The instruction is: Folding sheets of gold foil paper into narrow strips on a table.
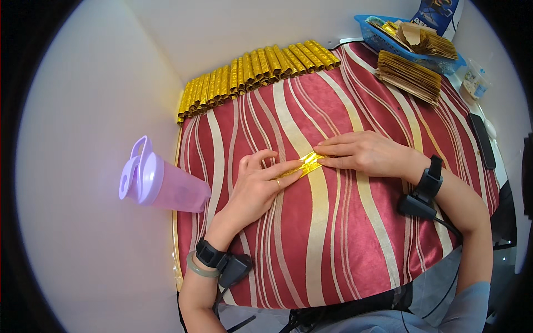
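Note:
A small folded strip of shiny gold foil paper (312, 162) lies over the striped cloth between my hands. My left hand (252, 188) holds its left end, with fingertips stretched along the foil and one finger raised. At the strip's right end, my right hand (361, 152) has its fingertips closed together on the foil. The undersides of the fingers are hidden. Gold foil rolls (250, 69), like those of a stacked pile, lie in a long row along the far edge of the table.
A purple shaker bottle (177, 183) lies on its side at the left. Far right are a stack of brown paper sheets (410, 76), a blue basket (383, 41) with more papers, a clear plastic cup (475, 82) and a black phone-like slab (482, 141). Red striped cloth (355, 250) covers the table.

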Demonstrator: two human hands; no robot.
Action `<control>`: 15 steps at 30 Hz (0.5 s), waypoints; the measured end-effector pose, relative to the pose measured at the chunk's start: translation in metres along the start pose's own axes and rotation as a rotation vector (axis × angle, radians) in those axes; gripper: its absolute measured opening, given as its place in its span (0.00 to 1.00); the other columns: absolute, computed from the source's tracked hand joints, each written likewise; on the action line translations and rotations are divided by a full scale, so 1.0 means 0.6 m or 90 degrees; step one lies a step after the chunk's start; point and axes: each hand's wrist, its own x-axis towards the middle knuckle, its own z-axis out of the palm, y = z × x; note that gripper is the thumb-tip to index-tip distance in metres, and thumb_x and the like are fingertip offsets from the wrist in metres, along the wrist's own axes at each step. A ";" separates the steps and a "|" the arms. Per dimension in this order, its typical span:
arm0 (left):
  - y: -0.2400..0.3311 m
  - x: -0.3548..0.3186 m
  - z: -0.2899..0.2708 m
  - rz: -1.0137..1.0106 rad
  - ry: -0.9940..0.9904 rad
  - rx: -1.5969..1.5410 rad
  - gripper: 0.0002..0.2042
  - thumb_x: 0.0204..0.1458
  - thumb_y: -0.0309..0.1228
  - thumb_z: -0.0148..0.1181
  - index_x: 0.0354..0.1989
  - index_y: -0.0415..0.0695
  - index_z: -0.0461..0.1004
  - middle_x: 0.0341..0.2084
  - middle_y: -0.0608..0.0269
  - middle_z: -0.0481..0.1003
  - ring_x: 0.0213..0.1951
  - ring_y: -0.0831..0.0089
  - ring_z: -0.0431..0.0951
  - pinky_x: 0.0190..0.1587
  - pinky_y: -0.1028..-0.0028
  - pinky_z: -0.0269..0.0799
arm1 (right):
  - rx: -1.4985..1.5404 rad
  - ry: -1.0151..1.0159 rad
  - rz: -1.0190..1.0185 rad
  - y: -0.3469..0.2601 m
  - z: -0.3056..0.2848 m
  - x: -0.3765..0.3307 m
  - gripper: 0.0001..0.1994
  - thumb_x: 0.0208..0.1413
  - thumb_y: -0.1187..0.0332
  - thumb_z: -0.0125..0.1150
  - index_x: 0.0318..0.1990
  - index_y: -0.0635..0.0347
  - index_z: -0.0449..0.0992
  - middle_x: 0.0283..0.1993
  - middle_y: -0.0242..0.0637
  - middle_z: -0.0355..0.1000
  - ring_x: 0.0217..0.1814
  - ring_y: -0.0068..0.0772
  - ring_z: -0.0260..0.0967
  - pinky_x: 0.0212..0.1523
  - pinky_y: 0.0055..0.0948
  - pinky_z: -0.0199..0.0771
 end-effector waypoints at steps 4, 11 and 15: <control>-0.002 0.000 0.002 -0.013 -0.038 -0.008 0.19 0.53 0.25 0.56 0.52 0.59 0.77 0.58 0.74 0.71 0.61 0.58 0.61 0.63 0.61 0.50 | 0.062 -0.026 0.048 0.002 -0.001 -0.005 0.22 0.44 0.77 0.57 0.51 0.62 0.76 0.59 0.44 0.69 0.61 0.41 0.68 0.55 0.35 0.74; -0.011 -0.006 0.008 -0.053 -0.054 -0.090 0.18 0.56 0.27 0.54 0.53 0.61 0.76 0.60 0.74 0.69 0.65 0.57 0.58 0.68 0.57 0.42 | 0.120 -0.044 0.076 0.001 -0.002 -0.006 0.26 0.38 0.81 0.58 0.52 0.63 0.75 0.60 0.46 0.68 0.62 0.42 0.67 0.56 0.34 0.74; -0.008 -0.008 0.004 -0.080 -0.078 -0.107 0.17 0.58 0.28 0.53 0.53 0.62 0.76 0.61 0.74 0.67 0.67 0.56 0.55 0.69 0.53 0.37 | 0.077 -0.050 0.085 -0.017 -0.007 0.003 0.23 0.47 0.73 0.57 0.55 0.65 0.72 0.60 0.49 0.68 0.63 0.44 0.65 0.61 0.37 0.68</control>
